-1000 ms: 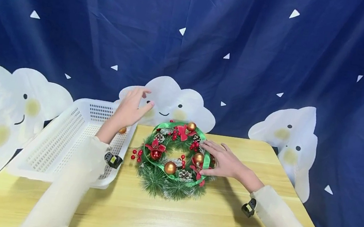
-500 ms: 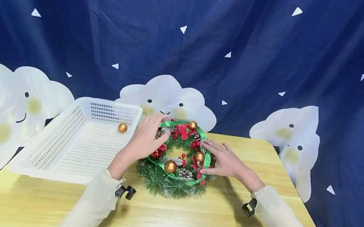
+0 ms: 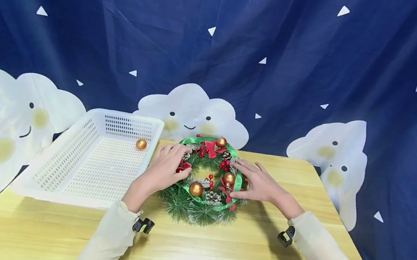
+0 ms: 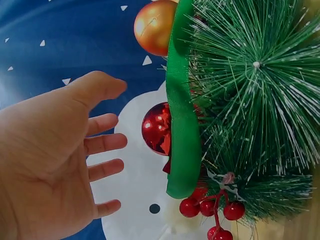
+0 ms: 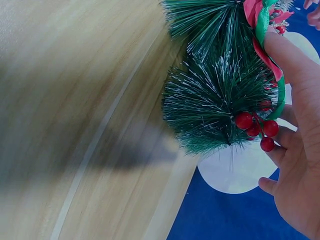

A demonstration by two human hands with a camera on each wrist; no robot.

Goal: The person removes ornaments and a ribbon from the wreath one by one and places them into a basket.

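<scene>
Left hand (image 3: 164,166) has travelled, over the past second, from above the white basket (image 3: 102,166) to the side of the wreath (image 3: 201,212); the right hand (image 3: 262,186) keeps its place opposite. The wreath rests on the table (image 3: 42,222), between the two hands. Left grip: fingers and thumb apart, turned toward the wreath; in the left wrist view, a gap shows between the fingertips and the red ball (image 4: 156,128) before them. Right grip: fingers and thumb spread at the wreath's outer edge, with the green ribbon (image 3: 238,181) crossing the opening between them; whether they press on it cannot be told. In the right wrist view, red berries (image 5: 243,120) lie in front of the right fingers. On the wreath, a gold ornament (image 3: 196,189) sits near the left thumb. Beyond the left hand, on its outer side, a loose gold ball (image 3: 141,144) lies in the basket. Farther off, past both hands, hangs a blue curtain (image 3: 285,26).
</scene>
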